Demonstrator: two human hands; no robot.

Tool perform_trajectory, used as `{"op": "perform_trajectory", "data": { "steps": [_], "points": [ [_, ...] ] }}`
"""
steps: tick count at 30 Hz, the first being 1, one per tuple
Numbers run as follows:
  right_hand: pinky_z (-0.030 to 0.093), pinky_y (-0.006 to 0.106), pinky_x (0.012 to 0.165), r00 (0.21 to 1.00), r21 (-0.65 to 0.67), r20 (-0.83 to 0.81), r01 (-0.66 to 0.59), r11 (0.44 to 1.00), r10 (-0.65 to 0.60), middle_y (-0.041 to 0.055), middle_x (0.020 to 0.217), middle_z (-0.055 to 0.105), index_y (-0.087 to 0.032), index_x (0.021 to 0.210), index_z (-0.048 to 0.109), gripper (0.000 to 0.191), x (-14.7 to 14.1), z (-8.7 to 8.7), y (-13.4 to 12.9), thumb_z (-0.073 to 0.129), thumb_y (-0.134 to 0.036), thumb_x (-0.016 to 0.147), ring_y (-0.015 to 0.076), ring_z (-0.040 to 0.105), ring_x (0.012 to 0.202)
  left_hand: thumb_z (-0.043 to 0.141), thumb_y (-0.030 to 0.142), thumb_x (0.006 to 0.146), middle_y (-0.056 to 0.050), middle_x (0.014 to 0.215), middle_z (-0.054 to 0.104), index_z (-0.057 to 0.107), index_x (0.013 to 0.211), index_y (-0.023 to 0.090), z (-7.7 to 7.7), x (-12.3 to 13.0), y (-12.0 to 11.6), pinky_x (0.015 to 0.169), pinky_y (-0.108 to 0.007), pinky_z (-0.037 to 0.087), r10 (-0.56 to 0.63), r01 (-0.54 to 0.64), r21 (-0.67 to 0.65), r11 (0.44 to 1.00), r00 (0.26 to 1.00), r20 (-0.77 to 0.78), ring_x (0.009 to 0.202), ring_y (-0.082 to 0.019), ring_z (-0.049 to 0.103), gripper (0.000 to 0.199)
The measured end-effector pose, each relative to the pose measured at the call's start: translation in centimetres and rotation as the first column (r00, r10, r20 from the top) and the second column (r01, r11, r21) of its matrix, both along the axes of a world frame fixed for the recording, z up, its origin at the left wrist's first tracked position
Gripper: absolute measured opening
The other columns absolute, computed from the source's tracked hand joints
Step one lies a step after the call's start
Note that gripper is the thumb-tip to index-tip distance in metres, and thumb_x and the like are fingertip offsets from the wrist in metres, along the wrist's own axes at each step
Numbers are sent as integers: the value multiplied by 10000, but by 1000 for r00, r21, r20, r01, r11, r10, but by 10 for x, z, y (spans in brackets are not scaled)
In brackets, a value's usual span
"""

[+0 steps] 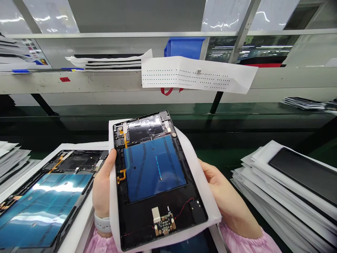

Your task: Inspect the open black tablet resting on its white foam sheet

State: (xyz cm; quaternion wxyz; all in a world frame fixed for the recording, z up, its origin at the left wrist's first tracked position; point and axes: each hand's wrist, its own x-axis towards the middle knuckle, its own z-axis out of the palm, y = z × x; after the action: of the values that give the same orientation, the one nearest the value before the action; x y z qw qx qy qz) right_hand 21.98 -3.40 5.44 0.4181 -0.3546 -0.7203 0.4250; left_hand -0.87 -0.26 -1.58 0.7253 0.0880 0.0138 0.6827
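Item one, as we log it: the tablet (151, 182), back open, with a blue panel and orange flex strips exposed and a small circuit board (164, 225) at its near end. It lies on a white sheet (210, 207) that we hold up above the table (168, 121). Its long axis points away from us, the far end leaning slightly left.

Item two: the left hand (104, 186), the nearer of the two, close against the tablet's left long edge. Its thumb lies over the sheet's edge, its fingers pass out of sight behind, and it is closed on the sheet. A white wristband (102, 223) sits at its wrist.

Item three: the right hand (226, 196), curved and partly open under the sheet's right side, a little farther from the tablet. Its fingers are hidden, so we cannot tell how firmly it grips.

Left of the tablet, a second tablet (44, 200) lies face up on white packing. Right of it, a stack of white sheets (284, 189) carries a dark glass panel (302, 172). Beyond the tablet, past the table's far edge, a dotted paper sheet (197, 73) hangs from a shelf (65, 82), with a blue bin (184, 48) behind.
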Motion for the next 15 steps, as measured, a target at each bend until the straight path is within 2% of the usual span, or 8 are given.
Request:
{"op": "perform_trajectory", "data": {
  "steps": [1, 3, 5, 7, 10, 12, 15],
  "points": [
    [583, 186, 737, 1000, -14, 0, 11, 1000, -11, 33, 1164, 679, -409, 1227, 781, 447, 0, 0, 0, 806, -166, 852, 100, 673, 809, 560, 554, 1013, 3, 796, 706, 807, 1099, 169, -1, 0, 2, 771, -268, 627, -20, 21, 59, 998, 1000, -15, 831, -209, 741, 466],
    [601, 242, 802, 998, 8, 16, 68, 998, -68, 66, 1136, 684, -323, 1272, 773, 444, 0, 1, 0, 823, -231, 840, 154, 690, 894, 467, 642, 1027, -57, 1009, 735, 700, 1391, 149, -2, 1, 6, 1048, -399, 563, -62, 75, 237, 968, 996, -61, 1159, -283, 688, 655],
    [603, 307, 875, 984, 76, 35, 169, 983, -172, 100, 1115, 688, -236, 1294, 765, 534, -1, 2, -1, 857, -287, 770, 220, 694, 969, 391, 679, 1037, -92, 1173, 713, 596, 1519, 137, -1, 2, 10, 1184, -457, 446, -98, 140, 445, 884, 988, -116, 1345, -316, 573, 754],
    [597, 337, 887, 965, 157, 53, 244, 957, -255, 122, 1063, 691, -190, 1294, 759, 597, 0, 4, -2, 859, -385, 739, 264, 686, 1015, 351, 669, 1048, -106, 1268, 682, 561, 1553, 138, 2, 3, 13, 1241, -479, 361, -119, 184, 577, 796, 982, -149, 1427, -325, 492, 762],
    [590, 355, 885, 955, 202, 74, 267, 942, -287, 121, 1026, 690, -192, 1278, 760, 611, -1, 6, -1, 843, -441, 726, 278, 681, 1019, 360, 603, 1070, -109, 1298, 669, 637, 1483, 146, 3, 3, 15, 1264, -497, 301, -128, 192, 618, 762, 981, -147, 1459, -325, 452, 675],
    [590, 361, 879, 956, 201, 84, 261, 944, -282, 122, 1018, 689, -194, 1276, 760, 612, -2, 5, 0, 834, -442, 722, 283, 680, 1010, 420, 532, 1074, -92, 1304, 667, 715, 1387, 180, 0, 3, 14, 1276, -499, 265, -154, 210, 669, 713, 978, -143, 1471, -322, 433, 556],
    [593, 364, 861, 958, 177, 90, 252, 951, -271, 122, 1011, 691, -197, 1293, 752, 615, -5, 0, 3, 824, -413, 722, 285, 684, 978, 493, 466, 1071, -67, 1342, 647, 684, 1400, 221, -6, 4, 12, 1303, -439, 202, -329, 310, 786, 534, 933, -145, 1481, -301, 413, 452]
  ]
}}
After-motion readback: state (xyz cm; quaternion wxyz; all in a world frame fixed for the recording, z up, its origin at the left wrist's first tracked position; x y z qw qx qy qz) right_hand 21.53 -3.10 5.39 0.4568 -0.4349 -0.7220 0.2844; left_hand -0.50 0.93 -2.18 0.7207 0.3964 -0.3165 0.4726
